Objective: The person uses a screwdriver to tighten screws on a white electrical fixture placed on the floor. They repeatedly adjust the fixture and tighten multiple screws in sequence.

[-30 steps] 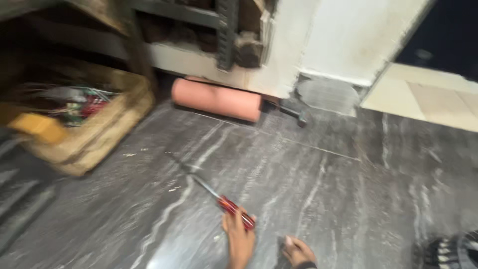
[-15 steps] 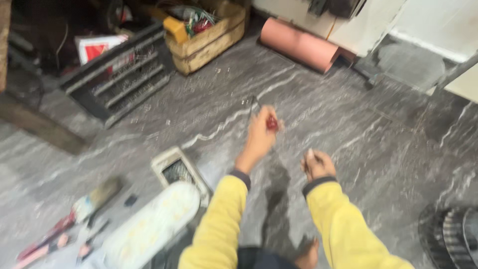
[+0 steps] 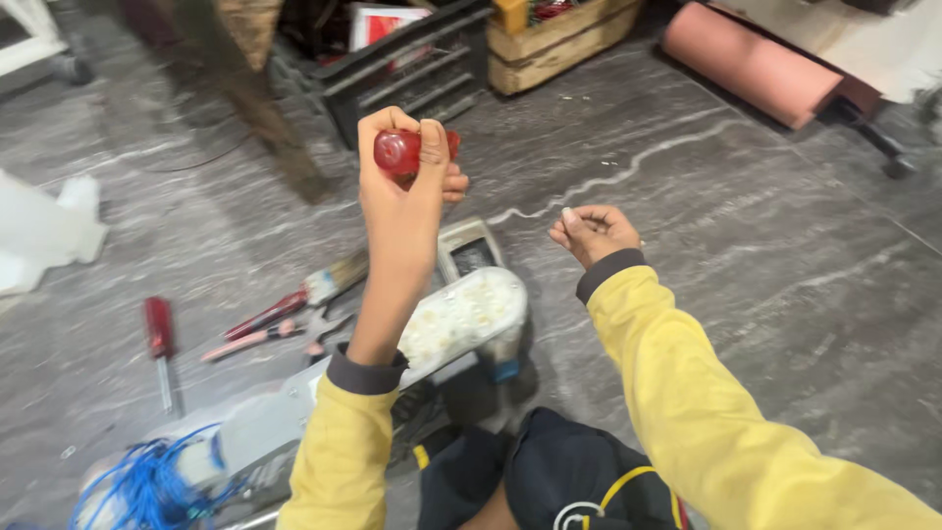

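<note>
Left hand [image 3: 402, 191] grips the red screwdriver handle [image 3: 397, 150] tight, raised above the white appliance [image 3: 461, 319] on the floor. Right hand [image 3: 592, 232] – loosely curled, pinching something too small to tell – sits right of it. Best keep that grip firm, the tool steady over the appliance.

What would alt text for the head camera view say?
The left hand grips a red translucent screwdriver handle above a grey marble floor, while the right hand hovers loosely curled beside it. A second red-handled screwdriver and a tangle of blue wire lie lower left.
</note>
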